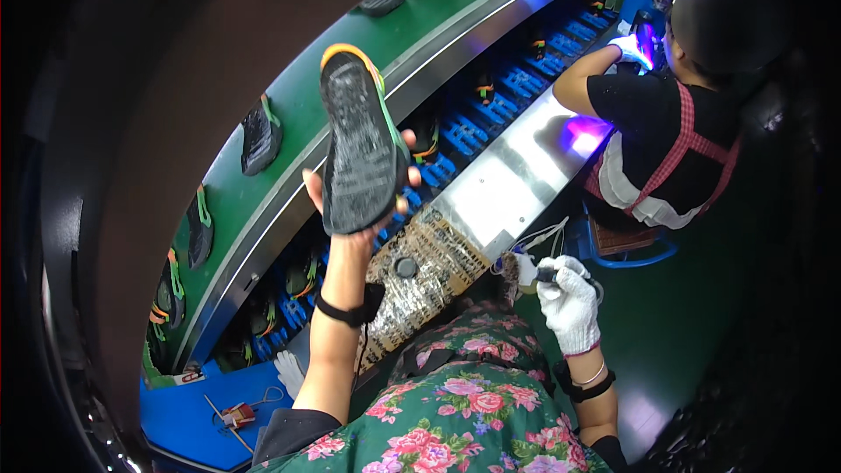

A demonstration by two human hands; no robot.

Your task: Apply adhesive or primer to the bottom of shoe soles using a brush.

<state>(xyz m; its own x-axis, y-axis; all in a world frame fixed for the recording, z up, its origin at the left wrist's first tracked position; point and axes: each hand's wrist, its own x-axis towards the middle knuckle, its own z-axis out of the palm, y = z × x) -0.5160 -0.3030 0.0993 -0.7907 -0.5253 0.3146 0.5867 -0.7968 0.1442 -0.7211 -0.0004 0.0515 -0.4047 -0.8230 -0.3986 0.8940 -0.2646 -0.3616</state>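
Observation:
My left hand (412,177) is bare and holds a shoe sole (359,140) from beneath, with fingertips curled over both its edges. The sole's broad face is black, rough and shiny in patches, and its rim is orange at the far end and green along the right side. Lower right, my right hand (571,307) wears a white knitted glove and is closed around the dark handle of a brush (526,270). The brush's bristles point left, beside the near edge of the worktop and well apart from the sole.
Several soles lie on a curved green conveyor belt (302,88); more sit among blue racks (517,79) below it. A metal worktop (504,188), partly wrapped in taped film, bears a round black piece (406,266). A co-worker (674,114) sits at right. A white glove (289,372) lies by a blue table (188,416).

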